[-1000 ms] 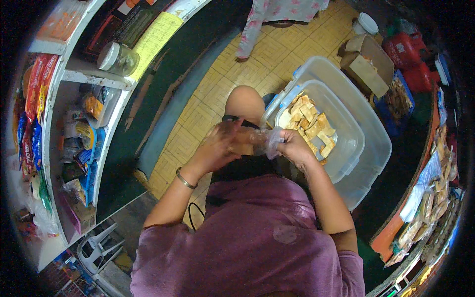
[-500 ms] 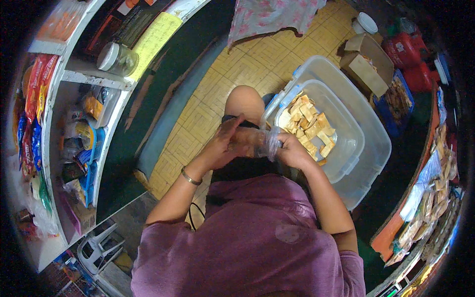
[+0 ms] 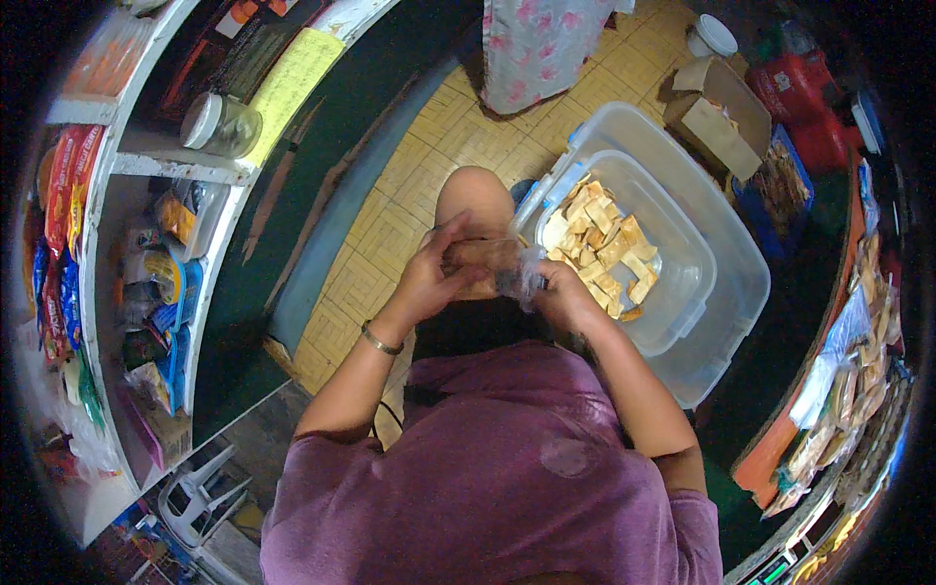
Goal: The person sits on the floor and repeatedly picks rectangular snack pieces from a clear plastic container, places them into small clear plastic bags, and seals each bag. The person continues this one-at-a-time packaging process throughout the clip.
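Note:
A small clear plastic bag (image 3: 525, 276) with something brownish inside lies across my lap, in front of my bare knee. My left hand (image 3: 434, 278) cups the filled end, thumb and fingers wrapped round it. At the other end, my right hand (image 3: 564, 295) pinches the gathered, crumpled neck of the bag. What exactly fills the bag is blurred. Just right of my hands is a clear plastic tub (image 3: 687, 278), holding a pile of flat, pale brown chip-like pieces (image 3: 604, 244). That tub is set within a larger clear bin (image 3: 746, 292).
Shelves (image 3: 175, 166) with packets and a lidded jar (image 3: 222, 125) line the left. Beyond the bin are a cardboard box (image 3: 720, 117), a white bucket (image 3: 714, 37) and a red container (image 3: 799, 107). Bagged goods (image 3: 848, 390) fill the right edge. A flowered cloth (image 3: 536, 49) hangs ahead.
My left hand has shifted its grip, fingers now curled round the bag rather than lying over it. The bag's neck looks more crumpled at my right hand. The flowered cloth has shifted in view.

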{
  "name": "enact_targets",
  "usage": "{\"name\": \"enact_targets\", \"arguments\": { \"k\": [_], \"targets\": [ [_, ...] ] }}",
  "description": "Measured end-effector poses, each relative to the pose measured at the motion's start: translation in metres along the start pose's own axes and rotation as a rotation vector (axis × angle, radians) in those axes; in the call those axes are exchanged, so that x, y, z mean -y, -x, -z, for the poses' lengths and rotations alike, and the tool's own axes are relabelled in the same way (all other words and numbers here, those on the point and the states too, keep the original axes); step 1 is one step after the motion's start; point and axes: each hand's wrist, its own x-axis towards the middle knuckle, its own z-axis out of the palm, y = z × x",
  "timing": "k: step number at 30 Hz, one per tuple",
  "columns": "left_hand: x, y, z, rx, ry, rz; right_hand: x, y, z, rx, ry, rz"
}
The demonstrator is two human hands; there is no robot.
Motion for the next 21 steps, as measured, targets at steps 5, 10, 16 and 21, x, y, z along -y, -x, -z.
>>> {"name": "enact_targets", "arguments": {
  "k": [5,10,16,21],
  "targets": [
    [-0.006,0.008,-0.006,0.049,0.357,0.162,-0.006,-0.01,-0.008,0.01,-0.723,-0.181],
    [-0.002,0.009,-0.008,0.034,0.185,0.051,-0.005,-0.003,-0.001,-0.003,0.387,0.182],
    [0.001,0.011,0.0,-0.029,-0.056,-0.05,0.028,0.026,0.005,-0.109,0.31,0.208],
    [-0.01,0.007,0.006,0.036,-0.17,-0.1,0.019,0.049,0.063,0.059,0.079,0.174]
  ]
}}
